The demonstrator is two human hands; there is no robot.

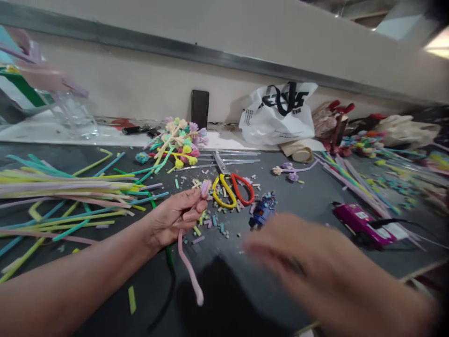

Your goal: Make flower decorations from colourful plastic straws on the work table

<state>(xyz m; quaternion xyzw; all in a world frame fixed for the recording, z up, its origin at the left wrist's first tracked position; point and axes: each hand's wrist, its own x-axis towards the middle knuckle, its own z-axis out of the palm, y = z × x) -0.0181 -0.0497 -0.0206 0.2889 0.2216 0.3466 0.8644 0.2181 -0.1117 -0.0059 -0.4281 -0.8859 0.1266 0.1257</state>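
My left hand [185,213] is closed, thumb and fingers pinching a pink pipe cleaner [188,264]. The stem's lower part hangs in a curve below the hand, and a short pink-lilac bunched end [205,188] pokes up past the fingertips. My right hand [294,252] is smeared by motion at the lower right, apart from the left, and whatever its fingers hold cannot be made out. Just beyond it sits a blue object [264,211] covered in small bits. Scissors [224,191] with one yellow and one red handle lie beyond my left hand, among short cut pieces.
Loose pipe cleaners [70,192] are heaped at left. Finished-looking fuzzy flowers [178,145] lie at the back near an upright phone [199,108]. A white bag [280,117] leans on the wall. At right are a magenta corded device [365,224] and more stems [354,178].
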